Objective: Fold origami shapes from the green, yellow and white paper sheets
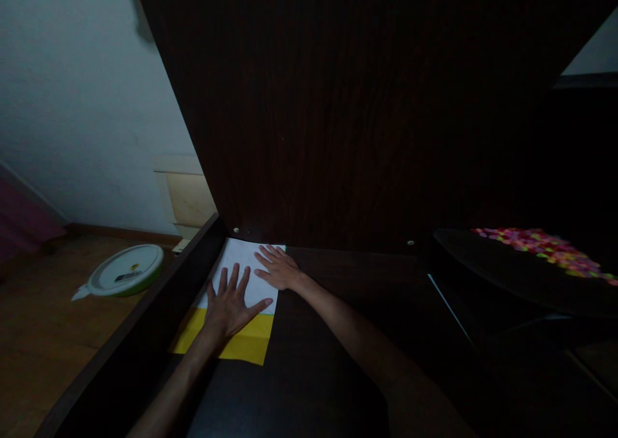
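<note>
Here we press both hands flat, fingers spread: left hand [230, 306] on the paper sheet [241, 264] at the dark desk [338, 335] far-left corner, right hand [277, 269] just beyond. We judge uneven pressure could skew the yellow fold [244, 344].

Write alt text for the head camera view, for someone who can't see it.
Two bare hands, left hand and right hand, press flat on a white and yellow sheet of paper on a dark wooden desk. A round lidded container lies on the floor at left.
</note>
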Demonstrator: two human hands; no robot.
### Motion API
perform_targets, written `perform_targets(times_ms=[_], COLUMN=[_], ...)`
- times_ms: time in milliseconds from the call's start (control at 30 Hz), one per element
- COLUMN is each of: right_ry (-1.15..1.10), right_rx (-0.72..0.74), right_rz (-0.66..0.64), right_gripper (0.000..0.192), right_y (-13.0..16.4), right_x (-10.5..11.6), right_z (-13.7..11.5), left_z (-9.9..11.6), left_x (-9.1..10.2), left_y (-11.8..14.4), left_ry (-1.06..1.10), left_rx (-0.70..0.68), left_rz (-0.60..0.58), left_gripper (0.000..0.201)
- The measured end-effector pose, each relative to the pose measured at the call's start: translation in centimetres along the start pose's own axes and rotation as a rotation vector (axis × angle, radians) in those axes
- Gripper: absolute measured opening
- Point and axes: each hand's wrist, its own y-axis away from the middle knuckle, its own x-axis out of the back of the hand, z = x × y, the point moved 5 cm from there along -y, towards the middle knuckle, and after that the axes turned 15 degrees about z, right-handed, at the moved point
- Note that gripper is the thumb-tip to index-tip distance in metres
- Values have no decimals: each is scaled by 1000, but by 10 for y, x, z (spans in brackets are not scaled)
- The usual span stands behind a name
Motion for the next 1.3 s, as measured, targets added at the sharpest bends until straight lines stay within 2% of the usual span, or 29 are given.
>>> perform_targets(times_ms=[67,233,333,500,633,800,1067,1300], right_ry=[6,27,44,59,18,-19,-9,-4], right_rx=[-4,1,8,75,201,274,236,217], right_rz=[-7,-22,-34,-19,-14,-34,-14,-16], right_gripper=[63,61,60,56,48,50,52,54], right_y=[0,0,-3,-17,-35,-56,-78,-80], right_x=[0,-1,-2,-4,-10,-22,-35,-40], right_z=[0,-1,-1,-9,-27,-46,-47,-43], left_z=[-1,-4,-4,-4,-3,-4,-5,-6], left_x=[0,2,3,2,2,0,-4,-3], left_y=[3,14,18,17,17,19,20,22], left_ry=[2,10,15,14,23,17,31,35], left_rx=[0,-4,-21,-20,-18,-27,-26,-35], left_rz=[3,-17,-6,-10,-12,-24,18,54], left_gripper=[93,63,57,57,62,68,64,64])
